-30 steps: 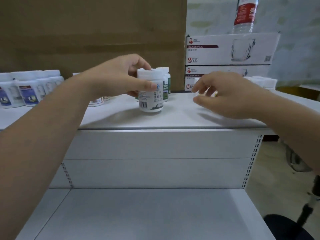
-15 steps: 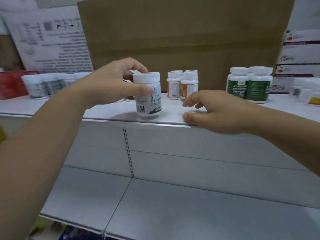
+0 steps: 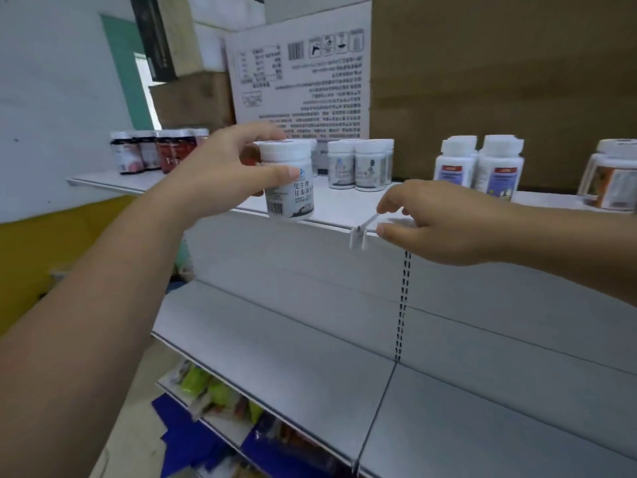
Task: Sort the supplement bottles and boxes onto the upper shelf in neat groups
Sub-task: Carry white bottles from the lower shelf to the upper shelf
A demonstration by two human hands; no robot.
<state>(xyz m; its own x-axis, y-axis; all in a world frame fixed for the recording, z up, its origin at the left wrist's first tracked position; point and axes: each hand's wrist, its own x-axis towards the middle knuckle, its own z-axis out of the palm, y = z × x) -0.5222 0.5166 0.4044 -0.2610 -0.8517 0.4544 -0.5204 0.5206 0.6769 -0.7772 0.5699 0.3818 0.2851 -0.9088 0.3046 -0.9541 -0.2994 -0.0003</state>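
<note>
1. White bottle (image 3: 289,182), held at the front edge of the upper shelf (image 3: 331,205): two rows of bold Chinese characters, apparently 叟生牌 over 甘泰康. Smaller print beneath is illegible. A barcode sits at the label's lower left.
2. White carton (image 3: 300,91), behind the shelf's rear edge: a barcode, a row of handling pictograms, a small table and lines of Chinese print, all too blurred to read.
3. Remaining bottles (image 3: 499,170) along the shelf: labels illegible.
</note>
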